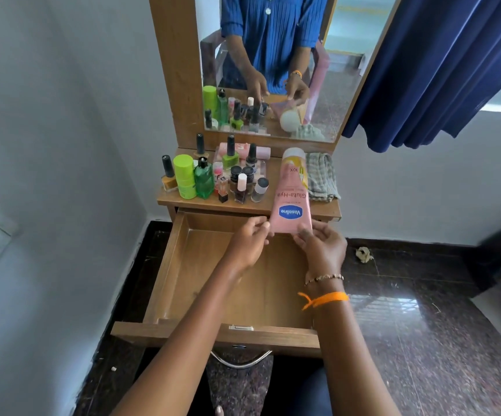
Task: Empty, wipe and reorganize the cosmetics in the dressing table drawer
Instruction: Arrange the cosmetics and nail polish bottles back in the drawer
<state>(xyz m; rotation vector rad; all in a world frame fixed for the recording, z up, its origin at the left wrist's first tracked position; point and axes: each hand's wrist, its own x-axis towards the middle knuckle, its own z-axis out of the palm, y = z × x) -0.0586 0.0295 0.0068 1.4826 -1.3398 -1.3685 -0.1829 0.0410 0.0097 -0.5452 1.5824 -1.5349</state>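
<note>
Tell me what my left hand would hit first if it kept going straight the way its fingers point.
Probably the pink Vaseline tube: the left hand already pinches its crimped end, fingers aimed right towards the right hand. Depth is hard to judge.

One pink Vaseline tube (290,199), one folded checked cloth (321,177), two green bottles (204,181), one open drawer (180,265), plus roughly nine little nail polish bottles (241,187) crowding the desk (183,202).
</note>
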